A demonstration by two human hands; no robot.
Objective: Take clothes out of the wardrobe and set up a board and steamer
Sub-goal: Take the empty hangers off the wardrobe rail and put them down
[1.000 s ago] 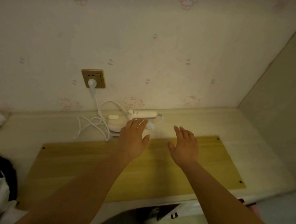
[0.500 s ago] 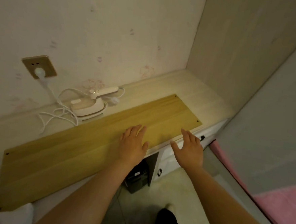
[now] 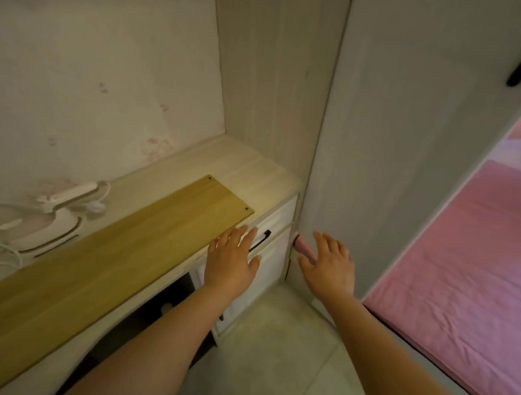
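Wooden board lies left of my left hand; the steamer sits beyond it. My 2 hands hang spread, holding nothing, right hand beside the wardrobe.

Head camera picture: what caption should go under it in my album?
Two open hands, left hand and right hand, reach past the board and steamer on the desk.

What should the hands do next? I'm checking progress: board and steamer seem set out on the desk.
Probably reach the right hand on toward the tall wardrobe panel to open it. The board lies flat on the desk, the steamer sits beside it, and both the right and left hand are open, holding nothing.
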